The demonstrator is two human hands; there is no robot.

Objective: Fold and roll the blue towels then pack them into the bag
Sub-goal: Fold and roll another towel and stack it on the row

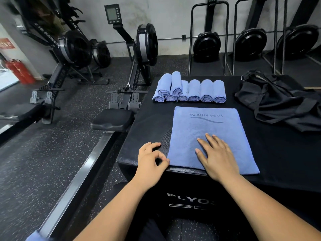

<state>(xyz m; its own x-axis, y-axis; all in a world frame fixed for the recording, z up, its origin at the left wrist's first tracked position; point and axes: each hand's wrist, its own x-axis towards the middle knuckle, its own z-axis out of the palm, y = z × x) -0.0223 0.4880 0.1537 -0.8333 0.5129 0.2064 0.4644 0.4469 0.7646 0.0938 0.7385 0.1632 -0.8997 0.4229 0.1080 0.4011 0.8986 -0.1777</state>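
A blue towel point(208, 129) printed "YOGA FITNESS" lies flat on the black plyo box point(149, 126), reaching the near edge. My right hand point(217, 157) rests flat on the towel's near half with fingers spread. My left hand point(151, 159) sits at the towel's near left corner, thumb and forefinger pinching its edge. Several rolled blue towels point(194, 91) lie in a row at the back of the box, two stacked on the left ones. The black bag point(281, 101) lies crumpled at the box's right back.
Rowing machines point(139, 49) stand on the speckled rubber floor to the left, one seat point(112, 119) close to the box's left side. Upright machines line the back wall. A bit of blue cloth point(34, 235) shows at the bottom left.
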